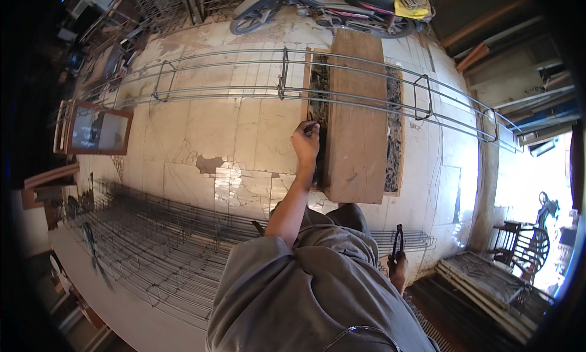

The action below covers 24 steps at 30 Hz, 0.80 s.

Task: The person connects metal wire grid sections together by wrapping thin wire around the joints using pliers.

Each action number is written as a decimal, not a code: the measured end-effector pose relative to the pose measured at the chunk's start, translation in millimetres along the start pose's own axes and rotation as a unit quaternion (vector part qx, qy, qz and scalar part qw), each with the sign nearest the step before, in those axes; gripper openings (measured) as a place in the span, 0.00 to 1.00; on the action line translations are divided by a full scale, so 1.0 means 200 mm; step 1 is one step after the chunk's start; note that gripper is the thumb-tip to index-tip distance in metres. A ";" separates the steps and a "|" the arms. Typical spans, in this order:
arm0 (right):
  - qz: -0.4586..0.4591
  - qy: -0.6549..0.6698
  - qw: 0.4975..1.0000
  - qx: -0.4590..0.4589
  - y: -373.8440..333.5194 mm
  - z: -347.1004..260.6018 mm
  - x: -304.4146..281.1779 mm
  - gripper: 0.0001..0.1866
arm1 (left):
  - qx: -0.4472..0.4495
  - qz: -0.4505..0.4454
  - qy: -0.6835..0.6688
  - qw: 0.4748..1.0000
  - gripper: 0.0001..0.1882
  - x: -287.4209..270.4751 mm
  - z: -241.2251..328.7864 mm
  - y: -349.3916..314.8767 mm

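A long cage of thin steel bars [226, 97] with square wire stirrups [282, 74] crosses the view from left to right. It passes over a thick wooden board [357, 126] that lies on a dark carved panel [394, 138] with a light wooden frame. Just below the cage's near bars, at the board's left side, my left hand [305, 143] is closed with its fingers curled in. Something small and dark shows at its fingertips, too small to name. Low beside my right hip, my right hand [400, 271] grips a pair of dark pincers [398, 242], jaws upward, away from the cage.
Stacked steel bar cages [152, 254] fill the lower left. A wooden-framed glass case [97, 129] stands at the far left. A motorcycle [323, 10] is parked at the back. On the right are a wooden chair [522, 245] and framed panels [488, 291]. Broken tiles mark the floor [210, 163].
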State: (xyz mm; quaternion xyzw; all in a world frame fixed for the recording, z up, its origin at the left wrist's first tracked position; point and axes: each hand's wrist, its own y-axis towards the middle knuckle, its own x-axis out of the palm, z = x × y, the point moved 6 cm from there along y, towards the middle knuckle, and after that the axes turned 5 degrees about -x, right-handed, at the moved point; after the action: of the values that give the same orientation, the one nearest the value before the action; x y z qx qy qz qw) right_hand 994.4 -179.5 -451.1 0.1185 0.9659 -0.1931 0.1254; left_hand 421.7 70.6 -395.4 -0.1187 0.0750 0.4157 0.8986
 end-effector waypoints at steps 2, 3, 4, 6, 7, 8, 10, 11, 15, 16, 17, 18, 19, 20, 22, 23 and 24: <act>-0.051 -0.162 0.962 -0.214 -0.12 -0.19 0.08 0.19 | 0.026 -0.053 -0.042 0.997 0.12 0.05 0.03 0.01; 0.016 -0.042 0.996 -0.072 -0.14 -0.16 0.04 0.17 | 0.036 -0.078 -0.063 0.994 0.13 0.07 0.05 0.01; 0.081 0.083 0.991 0.064 -0.15 -0.17 0.04 0.16 | 0.024 -0.132 -0.012 0.991 0.17 0.09 -0.02 0.04; 0.206 0.188 0.944 0.177 -0.21 -0.24 0.05 0.20 | 0.037 -0.225 -0.068 0.971 0.31 0.13 -0.04 0.01; 0.227 0.205 0.936 0.172 -0.21 -0.27 0.02 0.18 | 0.056 -0.213 -0.103 0.970 0.33 0.08 0.02 -0.02; 0.254 0.215 0.934 0.127 -0.20 -0.33 -0.03 0.18 | 0.055 -0.217 -0.087 0.971 0.32 0.02 0.06 -0.06; 0.277 0.210 0.937 0.041 -0.19 -0.57 -0.01 0.18 | 0.004 -0.135 -0.091 0.987 0.25 -0.22 0.07 -0.06; 0.285 0.190 0.940 -0.003 -0.22 -0.77 0.00 0.18 | 0.034 -0.097 -0.060 0.993 0.23 -0.32 0.18 -0.08; 0.233 0.190 0.941 -0.156 -0.30 -1.41 0.09 0.19 | 0.046 -0.083 -0.134 0.986 0.20 -0.45 0.56 -0.31; 0.190 0.227 0.932 -0.209 -0.30 -1.52 0.12 0.19 | 0.099 -0.191 -0.139 0.967 0.19 -0.35 0.68 -0.40; 0.152 0.192 0.941 -0.234 -0.28 -1.59 0.16 0.18 | 0.152 -0.298 -0.142 0.932 0.17 -0.25 0.79 -0.51; 0.110 0.158 0.948 -0.255 -0.26 -1.63 0.22 0.17 | 0.153 -0.411 -0.107 0.893 0.19 -0.15 0.85 -0.66; 0.070 0.126 0.952 -0.271 -0.23 -1.69 0.29 0.16 | 0.184 -0.525 -0.087 0.826 0.22 -0.02 1.00 -0.80; 0.079 0.052 0.973 -0.212 -0.18 -1.72 0.36 0.15 | 0.173 -0.565 -0.109 0.799 0.24 0.09 1.10 -0.91; 0.102 -0.006 0.987 -0.123 -0.10 -1.74 0.56 0.13 | 0.180 -0.596 -0.112 0.774 0.26 0.23 1.17 -1.05; 0.121 0.016 0.987 -0.102 -0.07 -1.75 0.64 0.12 | 0.206 -0.588 -0.092 0.777 0.27 0.29 1.17 -1.07; 0.084 0.103 0.983 -0.124 -0.03 -1.73 0.70 0.12 | 0.235 -0.580 -0.075 0.777 0.27 0.34 1.19 -1.08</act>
State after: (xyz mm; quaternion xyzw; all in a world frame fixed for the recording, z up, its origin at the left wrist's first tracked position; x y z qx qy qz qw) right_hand 793.5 -19.8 -179.8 0.2020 0.9767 -0.0474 0.0552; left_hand 638.7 50.0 -149.9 0.1069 0.0198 -0.2067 0.9723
